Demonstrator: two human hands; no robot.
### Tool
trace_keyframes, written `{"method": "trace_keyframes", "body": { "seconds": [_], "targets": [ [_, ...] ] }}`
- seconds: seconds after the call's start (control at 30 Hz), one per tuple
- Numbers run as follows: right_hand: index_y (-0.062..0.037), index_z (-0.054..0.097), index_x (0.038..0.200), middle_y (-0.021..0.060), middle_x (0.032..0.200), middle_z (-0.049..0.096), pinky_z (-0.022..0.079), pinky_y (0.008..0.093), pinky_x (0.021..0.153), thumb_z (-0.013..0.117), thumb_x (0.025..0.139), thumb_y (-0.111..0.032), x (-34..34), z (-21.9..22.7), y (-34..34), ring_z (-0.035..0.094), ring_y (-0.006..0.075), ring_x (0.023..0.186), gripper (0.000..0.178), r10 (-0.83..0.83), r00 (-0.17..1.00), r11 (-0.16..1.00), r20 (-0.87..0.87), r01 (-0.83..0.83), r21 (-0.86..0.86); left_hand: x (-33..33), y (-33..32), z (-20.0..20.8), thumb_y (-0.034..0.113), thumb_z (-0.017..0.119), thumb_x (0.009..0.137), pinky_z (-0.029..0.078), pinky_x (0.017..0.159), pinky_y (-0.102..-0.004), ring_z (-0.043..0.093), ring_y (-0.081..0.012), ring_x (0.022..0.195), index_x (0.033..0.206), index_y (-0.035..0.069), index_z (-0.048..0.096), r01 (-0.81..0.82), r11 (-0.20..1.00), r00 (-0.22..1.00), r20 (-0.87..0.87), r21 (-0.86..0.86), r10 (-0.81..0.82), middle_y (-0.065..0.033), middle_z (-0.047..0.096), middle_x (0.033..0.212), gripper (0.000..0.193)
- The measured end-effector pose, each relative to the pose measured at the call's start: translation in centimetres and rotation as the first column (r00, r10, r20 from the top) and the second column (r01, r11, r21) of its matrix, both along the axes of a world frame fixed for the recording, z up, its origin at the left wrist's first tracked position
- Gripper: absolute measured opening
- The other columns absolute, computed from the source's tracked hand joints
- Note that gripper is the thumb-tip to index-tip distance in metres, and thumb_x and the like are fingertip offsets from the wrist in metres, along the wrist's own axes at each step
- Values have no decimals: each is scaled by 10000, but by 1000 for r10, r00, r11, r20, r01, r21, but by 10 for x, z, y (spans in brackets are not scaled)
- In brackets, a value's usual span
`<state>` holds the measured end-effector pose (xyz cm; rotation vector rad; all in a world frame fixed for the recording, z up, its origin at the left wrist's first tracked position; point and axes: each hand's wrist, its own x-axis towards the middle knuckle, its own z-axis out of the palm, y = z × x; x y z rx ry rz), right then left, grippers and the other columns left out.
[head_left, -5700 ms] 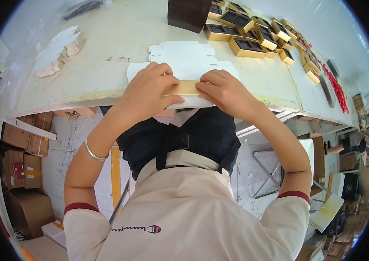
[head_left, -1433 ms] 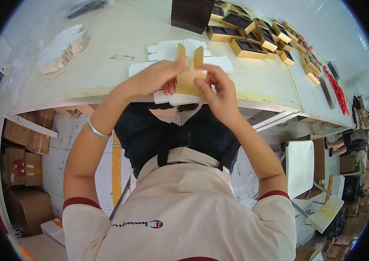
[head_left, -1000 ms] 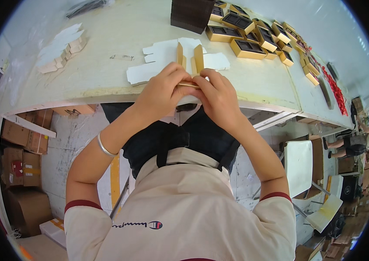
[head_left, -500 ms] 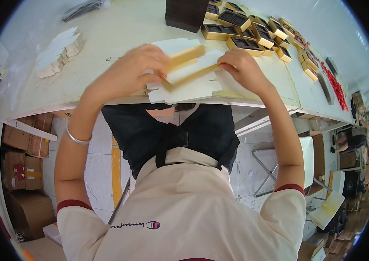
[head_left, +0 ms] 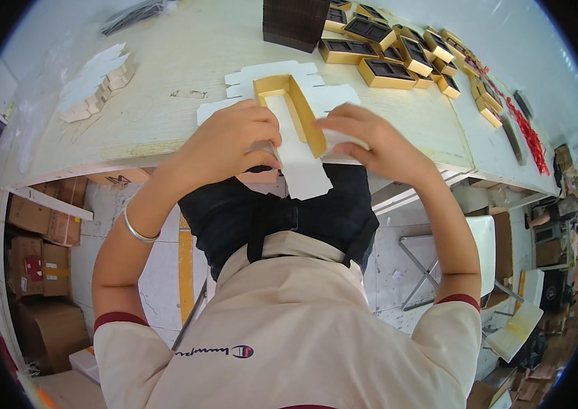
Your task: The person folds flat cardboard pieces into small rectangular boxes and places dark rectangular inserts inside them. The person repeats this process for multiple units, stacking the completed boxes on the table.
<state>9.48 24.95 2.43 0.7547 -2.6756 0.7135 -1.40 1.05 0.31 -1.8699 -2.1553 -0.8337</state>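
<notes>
A white card box blank [head_left: 307, 178] with notched flaps lies at the table's front edge, one end hanging over it. Gold card walls [head_left: 300, 109] stand upright on it in a long narrow frame, its length running away from me. My left hand [head_left: 238, 140] is closed at the frame's left side, fingertips on its edge; the hand hides most of that side. Pinched in my right hand [head_left: 369, 140] is a white flap on the frame's right side, and its fingers touch the gold wall. The right fingers are slightly blurred.
Several gold boxes with dark inserts [head_left: 369, 29] crowd the back right, beside a dark brown block [head_left: 294, 24]. A stack of white blanks [head_left: 95, 85] sits at the left. Red ribbon-like material [head_left: 526, 136] lies far right. Under the table are cardboard boxes [head_left: 26, 262]; a folding stool [head_left: 481, 252] stands right.
The gold strip, held loose and slanted before, now stands as a frame on the white blank. The blank has turned lengthwise and come toward me. Both hands have moved down to its sides.
</notes>
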Motion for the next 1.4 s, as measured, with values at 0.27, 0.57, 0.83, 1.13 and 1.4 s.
{"method": "trace_keyframes", "body": {
  "seconds": [0.27,0.57,0.83,1.13,1.4],
  "targets": [
    [-11,607,868,104,767,545,441,333,616,710,746,-89,-29,-24,-17,537,247,709,178,64,998,996,2,-63,-66,2,9,-1,156,732,725,436,654,-307,547,-212,753,755,39,574,-110,990,970,208,-86,126,-48,596,801,199],
    [-49,546,1017,91,806,525,431,288,683,656,748,-7,-20,-23,-23,508,186,739,294,15,920,869,392,183,-460,9,24,-11,127,680,778,411,562,-286,521,-178,586,834,10,619,-168,985,946,277,-29,169,-68,559,686,144],
    [-92,532,1154,123,1101,531,452,386,827,731,621,-14,14,-23,-32,534,315,984,574,39,964,982,-262,11,188,4,22,-12,140,667,807,395,541,-242,500,-88,596,784,-16,648,-171,985,866,473,-23,161,-46,579,677,159],
    [-59,485,1054,10,818,491,379,222,567,652,837,-11,-31,-46,-42,431,58,588,278,7,975,598,224,175,-782,0,16,-5,263,560,903,453,651,-312,565,-234,711,1194,36,446,-162,984,713,680,-77,171,-163,601,912,386],
    [-50,613,946,119,947,517,464,363,651,675,737,-38,-18,-45,-46,558,277,730,218,-134,897,990,-421,137,-25,15,26,-29,90,573,892,450,600,-261,517,-138,635,1034,7,490,-257,911,928,346,323,139,-106,539,1015,184]
  ]
}}
